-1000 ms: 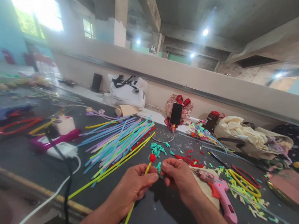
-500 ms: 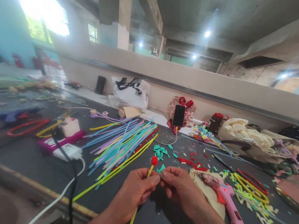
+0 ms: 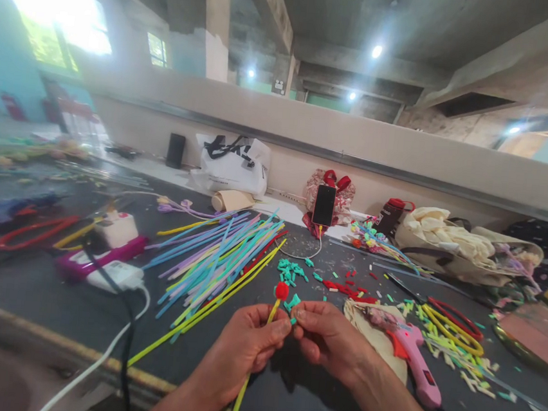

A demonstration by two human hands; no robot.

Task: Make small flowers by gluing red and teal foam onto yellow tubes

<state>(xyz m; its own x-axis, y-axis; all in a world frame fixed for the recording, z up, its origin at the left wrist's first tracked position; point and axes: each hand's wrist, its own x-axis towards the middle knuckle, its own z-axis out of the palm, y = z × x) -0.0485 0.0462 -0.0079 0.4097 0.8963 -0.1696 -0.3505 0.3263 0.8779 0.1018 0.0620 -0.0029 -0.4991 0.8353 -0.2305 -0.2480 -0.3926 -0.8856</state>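
Note:
Between the thumb and fingers of my left hand (image 3: 257, 338) is a yellow-green pipe cleaner (image 3: 239, 401), held upright at a slant. A fuzzy red ball (image 3: 282, 290) tops it. My right hand (image 3: 322, 333) pinches a small teal piece (image 3: 292, 302) close to the right of the stem; whether it touches the stem I cannot tell. Just beyond my hands lies a pile of similar teal pieces (image 3: 291, 270), with red pieces (image 3: 348, 290) to its right. A pink glue gun (image 3: 412, 351) rests on a cloth-like pad (image 3: 397, 366) beside my right forearm.
Many coloured pipe cleaners (image 3: 220, 258) spread across the dark table at left centre. A power strip (image 3: 98, 263) with cables is farther left. Scissors (image 3: 451, 326) and yellow-green snippets (image 3: 462, 362) lie right. A phone (image 3: 324, 205) and white bag (image 3: 232, 166) stand at the back.
My right hand has turned slightly, and more of the teal piece shows between its fingertips. The whole view has shifted a little; my left hand still grips the stem.

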